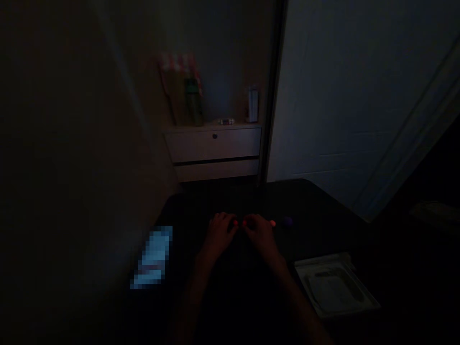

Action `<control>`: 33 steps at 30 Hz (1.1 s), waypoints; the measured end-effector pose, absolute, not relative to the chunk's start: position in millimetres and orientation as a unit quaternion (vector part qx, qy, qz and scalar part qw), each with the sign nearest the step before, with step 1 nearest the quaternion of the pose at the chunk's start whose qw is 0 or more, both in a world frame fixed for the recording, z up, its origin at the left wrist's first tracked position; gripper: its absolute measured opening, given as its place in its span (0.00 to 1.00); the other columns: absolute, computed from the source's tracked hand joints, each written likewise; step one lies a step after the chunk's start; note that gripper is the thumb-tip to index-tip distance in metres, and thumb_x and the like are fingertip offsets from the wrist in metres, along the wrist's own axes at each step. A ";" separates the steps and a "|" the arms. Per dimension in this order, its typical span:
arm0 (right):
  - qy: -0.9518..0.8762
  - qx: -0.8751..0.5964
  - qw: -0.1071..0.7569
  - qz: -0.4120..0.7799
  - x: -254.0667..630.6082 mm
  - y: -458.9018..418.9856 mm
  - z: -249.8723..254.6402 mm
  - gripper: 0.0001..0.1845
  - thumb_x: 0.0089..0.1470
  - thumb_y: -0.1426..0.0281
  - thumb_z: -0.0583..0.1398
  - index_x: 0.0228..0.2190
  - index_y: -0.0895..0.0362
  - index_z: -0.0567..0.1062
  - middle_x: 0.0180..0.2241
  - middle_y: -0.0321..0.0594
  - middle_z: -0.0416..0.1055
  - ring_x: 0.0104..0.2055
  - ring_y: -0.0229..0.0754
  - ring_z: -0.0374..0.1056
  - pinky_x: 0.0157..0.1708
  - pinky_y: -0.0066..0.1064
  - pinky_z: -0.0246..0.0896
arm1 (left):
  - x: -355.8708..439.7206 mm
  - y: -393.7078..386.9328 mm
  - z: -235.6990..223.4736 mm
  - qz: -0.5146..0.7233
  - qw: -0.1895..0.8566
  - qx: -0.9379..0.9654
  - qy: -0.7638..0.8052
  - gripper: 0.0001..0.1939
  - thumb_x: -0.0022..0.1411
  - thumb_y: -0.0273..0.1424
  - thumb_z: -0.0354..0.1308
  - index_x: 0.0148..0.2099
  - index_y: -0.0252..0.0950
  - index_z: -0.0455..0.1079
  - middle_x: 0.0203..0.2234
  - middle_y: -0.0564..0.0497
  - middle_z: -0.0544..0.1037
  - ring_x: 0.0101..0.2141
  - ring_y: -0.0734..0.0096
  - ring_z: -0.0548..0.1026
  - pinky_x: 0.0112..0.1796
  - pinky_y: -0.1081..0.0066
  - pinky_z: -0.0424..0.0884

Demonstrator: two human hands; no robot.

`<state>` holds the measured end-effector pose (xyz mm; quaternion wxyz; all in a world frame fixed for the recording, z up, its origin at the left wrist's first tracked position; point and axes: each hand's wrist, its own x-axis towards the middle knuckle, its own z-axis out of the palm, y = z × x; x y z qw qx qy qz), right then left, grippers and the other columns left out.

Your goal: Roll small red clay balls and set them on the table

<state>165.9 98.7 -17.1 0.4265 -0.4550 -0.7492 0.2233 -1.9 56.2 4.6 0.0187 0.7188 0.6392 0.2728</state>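
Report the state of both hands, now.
Left hand: curled, fingertips at a small red piece; too dark to confirm grip.
Right hand: likewise, at another red piece.

- The whole scene is sunk in dimness, and the table [309, 201] is rendered almost black.
- The wall [330, 96] on the right is faintly lit in grey-blue.
- The left hand [220, 227] and right hand [259, 231] are tinged dull red; small red spots are seen brighter at their fingertips.
- The pale blue patch [154, 258] on the left is broken into coarse blocks.
- The far bottle [194, 103] is softened by blur.
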 end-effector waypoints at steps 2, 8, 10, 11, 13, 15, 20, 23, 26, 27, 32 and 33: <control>-0.747 -0.454 0.430 0.226 166.3 97.7 -16.3 0.09 0.56 0.74 0.64 0.40 0.56 0.79 0.40 0.43 0.78 0.42 0.47 0.77 0.44 0.37 0.70 | -2.4 56.4 4.1 0.278 0.022 0.718 0.638 0.16 0.70 0.32 0.59 0.58 0.39 0.74 0.53 0.44 0.78 0.54 0.56 0.73 0.56 0.55 0.68; -0.735 -0.467 0.436 0.228 166.1 93.5 -10.4 0.11 0.57 0.72 0.65 0.43 0.57 0.79 0.43 0.46 0.77 0.40 0.46 0.77 0.42 0.37 0.71 | -3.7 51.5 1.6 0.294 0.018 0.702 0.649 0.22 0.70 0.30 0.57 0.64 0.39 0.68 0.58 0.44 0.77 0.56 0.54 0.73 0.57 0.54 0.68; -0.730 -0.471 0.442 0.225 165.7 91.9 -9.5 0.11 0.58 0.69 0.65 0.44 0.57 0.79 0.44 0.46 0.77 0.40 0.47 0.77 0.43 0.38 0.72 | -5.6 46.6 -1.0 0.299 0.013 0.688 0.661 0.20 0.70 0.27 0.55 0.63 0.38 0.70 0.57 0.44 0.78 0.56 0.53 0.73 0.57 0.53 0.68; -0.728 -0.471 0.446 0.222 165.7 90.8 -9.1 0.11 0.59 0.68 0.64 0.44 0.57 0.79 0.44 0.46 0.77 0.40 0.47 0.77 0.43 0.38 0.72 | -6.9 43.6 -2.5 0.304 0.012 0.681 0.666 0.19 0.71 0.26 0.54 0.61 0.37 0.72 0.56 0.43 0.79 0.56 0.53 0.73 0.57 0.54 0.68; -0.725 -0.469 0.458 0.212 165.8 87.9 -7.5 0.11 0.61 0.67 0.63 0.45 0.57 0.79 0.44 0.46 0.77 0.40 0.47 0.77 0.43 0.39 0.72 | -9.9 36.8 -5.4 0.320 0.009 0.665 0.675 0.16 0.72 0.25 0.51 0.57 0.37 0.74 0.53 0.43 0.81 0.54 0.54 0.75 0.56 0.54 0.69; -0.725 -0.455 0.477 0.200 166.0 84.0 -4.5 0.11 0.62 0.68 0.61 0.45 0.56 0.79 0.44 0.46 0.77 0.41 0.47 0.76 0.45 0.39 0.72 | -12.0 30.0 -7.2 0.342 0.008 0.648 0.680 0.15 0.73 0.26 0.49 0.53 0.37 0.76 0.50 0.44 0.82 0.52 0.55 0.76 0.54 0.55 0.70; -0.747 -0.395 0.494 0.205 164.5 74.2 4.5 0.11 0.64 0.71 0.58 0.46 0.55 0.78 0.45 0.45 0.75 0.42 0.45 0.76 0.46 0.37 0.72 | -8.3 22.0 -3.1 0.350 0.002 0.642 0.682 0.14 0.73 0.33 0.53 0.54 0.40 0.76 0.51 0.45 0.82 0.52 0.54 0.76 0.54 0.53 0.69; -0.754 -0.382 0.488 0.216 163.4 73.2 5.9 0.11 0.65 0.72 0.57 0.46 0.55 0.78 0.45 0.45 0.75 0.43 0.46 0.76 0.46 0.37 0.72 | -4.3 24.2 1.5 0.312 0.003 0.641 0.701 0.16 0.72 0.35 0.56 0.58 0.41 0.75 0.54 0.44 0.80 0.54 0.50 0.74 0.53 0.50 0.68; -0.747 -0.390 0.495 0.211 163.9 74.4 6.6 0.11 0.64 0.72 0.58 0.45 0.54 0.79 0.44 0.45 0.76 0.44 0.47 0.76 0.47 0.38 0.72 | -4.0 27.0 2.1 0.304 0.006 0.651 0.696 0.14 0.72 0.33 0.54 0.56 0.41 0.76 0.53 0.45 0.81 0.53 0.51 0.74 0.53 0.50 0.68; -0.744 -0.391 0.500 0.209 164.3 74.2 7.0 0.11 0.64 0.72 0.58 0.44 0.54 0.79 0.44 0.45 0.76 0.44 0.47 0.76 0.47 0.38 0.72 | -4.6 27.3 1.4 0.319 0.012 0.649 0.691 0.14 0.72 0.33 0.53 0.54 0.41 0.77 0.52 0.46 0.82 0.53 0.52 0.74 0.53 0.50 0.68; -0.754 -0.334 0.507 0.252 164.6 61.4 5.3 0.12 0.65 0.71 0.60 0.49 0.52 0.79 0.47 0.44 0.75 0.46 0.45 0.76 0.49 0.36 0.73 | -5.9 19.5 -0.8 0.480 0.202 0.589 0.618 0.17 0.70 0.40 0.55 0.52 0.40 0.79 0.50 0.45 0.84 0.51 0.55 0.78 0.56 0.55 0.70; -0.763 -0.312 0.500 0.266 164.1 57.1 3.4 0.14 0.65 0.70 0.61 0.51 0.51 0.79 0.49 0.43 0.74 0.49 0.45 0.75 0.51 0.36 0.72 | -5.1 16.2 -0.3 0.504 0.249 0.571 0.598 0.18 0.69 0.42 0.56 0.52 0.40 0.79 0.49 0.45 0.84 0.51 0.55 0.79 0.56 0.56 0.71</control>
